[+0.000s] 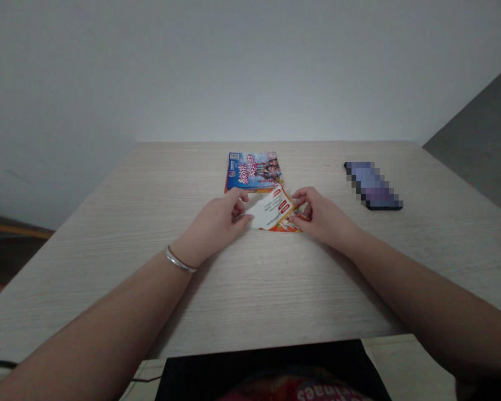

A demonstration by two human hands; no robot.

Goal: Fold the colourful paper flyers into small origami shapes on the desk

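Seemingly pinching, with contact partly hidden, the leaflet [264, 210] by opposite ends between loosely curled left hand [217, 221] and right hand [325, 216], just in front of the blue booklet [254, 170], likely handling light, thin, crease-prone, best held by edges.

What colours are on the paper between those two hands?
The paper is mostly white with orange and red, in the head view.

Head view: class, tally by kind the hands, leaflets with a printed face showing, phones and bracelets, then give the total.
Hands: 2 (left hand, right hand)
Leaflets: 2 (white-and-orange leaflet between the hands, blue leaflet behind it; any sheets beneath not counted)
Phones: 1 (phone, screen blurred)
Bracelets: 1 (silver bracelet, left wrist)
Total: 6
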